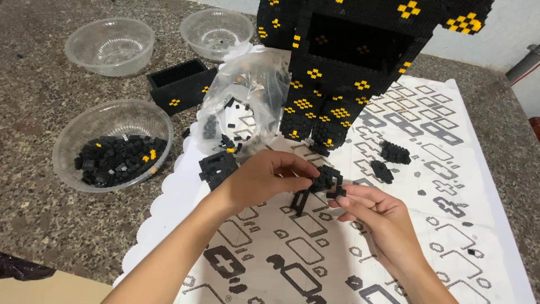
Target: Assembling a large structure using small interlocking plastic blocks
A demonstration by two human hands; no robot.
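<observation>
Two hands: both meet over the printed sheet, working on one small black brick piece
Left hand: fingers curled tight, thumb and fingertips pinching the upper side of the small black brick piece
Right hand: fingers partly bent, tips closed on the lower right edge of the same piece
Small black brick piece: held just above the sheet between both hands, a thin black leg hanging down from it to the left
Large model: tall black build with yellow checker spots, standing on the sheet right behind the hands
Loose chunks: two small black clusters lying on the sheet to the right of the model
Plastic bag: clear, crumpled, black bits inside, left of the model
Bowl of bricks: clear bowl holding black and a few yellow pieces, on the speckled desk at left
Other bowls: two clear ones farther back
Black box: open, beside the bag
</observation>
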